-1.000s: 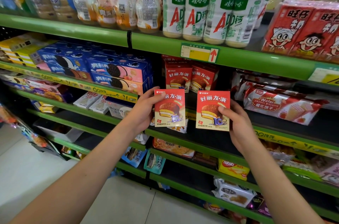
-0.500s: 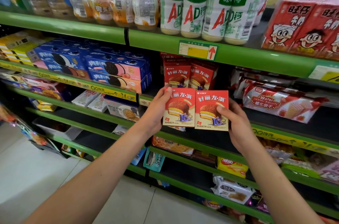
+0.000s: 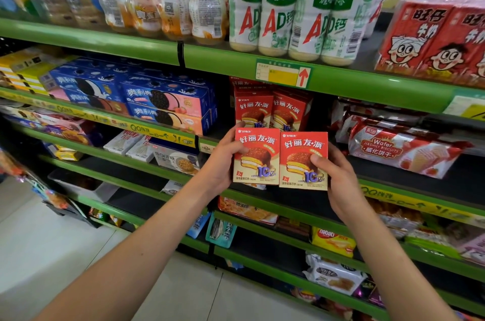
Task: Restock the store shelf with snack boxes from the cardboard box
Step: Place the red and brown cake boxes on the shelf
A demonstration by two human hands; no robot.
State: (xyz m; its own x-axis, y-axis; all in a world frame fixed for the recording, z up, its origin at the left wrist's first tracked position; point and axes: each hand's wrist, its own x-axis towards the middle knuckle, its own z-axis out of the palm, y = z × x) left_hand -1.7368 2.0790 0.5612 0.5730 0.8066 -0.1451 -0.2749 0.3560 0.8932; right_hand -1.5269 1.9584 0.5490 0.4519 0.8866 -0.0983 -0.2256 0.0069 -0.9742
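Two red and cream snack boxes with a chocolate pie picture stand upright side by side in front of the second green shelf. My left hand (image 3: 223, 160) grips the left snack box (image 3: 256, 156) by its left edge. My right hand (image 3: 338, 176) grips the right snack box (image 3: 301, 160) by its right edge, thumb across the front. The boxes touch each other. Right behind them, two same-brand boxes (image 3: 270, 108) stand on the shelf (image 3: 393, 186). The cardboard box is out of sight.
Blue cookie boxes (image 3: 162, 105) sit to the left of the gap, red wafer packs (image 3: 401, 150) to the right. White drink bottles (image 3: 288, 13) stand on the green shelf above (image 3: 223, 60). Lower shelves hold assorted snack packs. Pale tiled floor (image 3: 52, 255) lies below left.
Both hands have brought the two boxes together until they touch, and moved them up and forward toward the same-brand boxes on the shelf.
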